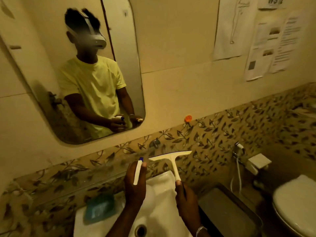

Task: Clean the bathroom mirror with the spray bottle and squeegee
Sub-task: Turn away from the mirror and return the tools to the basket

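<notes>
Your squeegee (172,159) is up in front of the leaf-patterned tile band (222,134), below the mirror (71,74) and above the white sink (159,194). Its blade runs roughly level, tilted up slightly to the right, and its handle comes down to your right hand (186,200). Your fingers there are clenched round the very end of the handle, thumb tip pressed on top, so nearly all of the tool stands clear above the fist.

Just beside it on the left, your left hand (135,183) grasps the spray bottle (138,171): only the white trigger head and blue nozzle show, lying along your fingers, nozzle pointing up. The bottle's body is hidden behind the hand.

The mirror hangs on the cream wall, up and left of both tools, not touched by either. A blue packet (99,207) lies on the sink's left ledge, and a toilet (294,202) sits at the right.
</notes>
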`<state>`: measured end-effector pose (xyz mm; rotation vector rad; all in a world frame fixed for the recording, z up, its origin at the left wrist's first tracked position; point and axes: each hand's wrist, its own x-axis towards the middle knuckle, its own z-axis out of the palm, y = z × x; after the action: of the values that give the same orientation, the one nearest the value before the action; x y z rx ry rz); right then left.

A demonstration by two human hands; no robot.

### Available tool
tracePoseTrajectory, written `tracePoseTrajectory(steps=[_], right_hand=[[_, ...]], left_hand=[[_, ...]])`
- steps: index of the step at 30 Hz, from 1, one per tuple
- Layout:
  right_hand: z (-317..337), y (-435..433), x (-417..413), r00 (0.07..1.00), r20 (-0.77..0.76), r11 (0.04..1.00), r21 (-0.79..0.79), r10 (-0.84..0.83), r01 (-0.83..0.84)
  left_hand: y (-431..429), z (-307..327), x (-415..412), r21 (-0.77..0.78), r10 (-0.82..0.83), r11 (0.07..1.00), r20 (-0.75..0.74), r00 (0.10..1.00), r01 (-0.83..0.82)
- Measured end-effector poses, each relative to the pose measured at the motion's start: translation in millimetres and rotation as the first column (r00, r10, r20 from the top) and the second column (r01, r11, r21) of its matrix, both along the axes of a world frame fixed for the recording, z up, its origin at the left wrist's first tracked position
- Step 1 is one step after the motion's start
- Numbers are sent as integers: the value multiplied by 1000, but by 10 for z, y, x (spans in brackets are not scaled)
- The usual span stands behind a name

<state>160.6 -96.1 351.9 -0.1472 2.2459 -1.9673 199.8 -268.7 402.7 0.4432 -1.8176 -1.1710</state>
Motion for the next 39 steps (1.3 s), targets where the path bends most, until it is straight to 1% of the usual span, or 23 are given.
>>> tracePoseTrajectory(steps=[4,7,10,12,14,18,20,21,22,23,24,25,28,31,33,36,39], right_hand=[[-140,477,-185,991,59,993,2,-119,119],[-283,867,-337,976,94,981,41,-195,192],[-447,1242,-497,966,97,967,108,-242,231],[-554,1505,-602,965,128,965,162,-230,208],[-687,1760,-692,963,198,969,204,-181,140],[-1064,2224,-840,937,299,941,330,-183,78],[-1310,2399,-924,928,312,920,387,-202,70],[-1433,2473,-972,926,314,910,408,-208,65],[-1560,2543,-1017,925,314,904,422,-214,66],[-1662,2592,-1055,926,309,900,432,-218,68],[-1801,2641,-1111,928,301,892,447,-220,67],[-1946,2683,-1174,931,290,879,472,-221,62],[-2362,2779,-1399,955,231,803,595,-188,14],[-2725,2832,-1685,983,168,682,727,-72,-75],[-2936,2843,-1896,986,168,614,779,-10,-127],[-3228,2846,-2171,975,208,509,832,83,-221],[-3450,2891,-2345,967,227,459,851,113,-254]], left_hand=[[468,-68,-399,13,-152,988,32,988,152],[834,-140,-698,55,-271,961,15,962,270],[1183,-279,-978,91,-350,934,21,937,347],[1430,-412,-1162,115,-376,922,50,925,369],[1665,-576,-1330,144,-396,914,101,913,380],[2114,-1056,-1590,137,-460,888,219,860,440],[2315,-1285,-1725,117,-470,881,309,827,458],[2406,-1441,-1791,81,-469,878,354,810,473],[2477,-1622,-1845,75,-495,857,395,774,510],[2542,-1739,-1887,112,-534,832,421,733,543],[2611,-1866,-1946,143,-553,822,430,714,551],[2679,-2028,-2001,138,-550,824,426,718,549],[2853,-2463,-2094,93,-523,842,381,762,531],[2985,-2836,-2171,94,-502,854,408,762,513],[3031,-3094,-2242,118,-486,865,439,756,488],[3080,-3488,-2350,111,-479,864,478,736,491],[3114,-3814,-2437,114,-453,874,540,709,472]])
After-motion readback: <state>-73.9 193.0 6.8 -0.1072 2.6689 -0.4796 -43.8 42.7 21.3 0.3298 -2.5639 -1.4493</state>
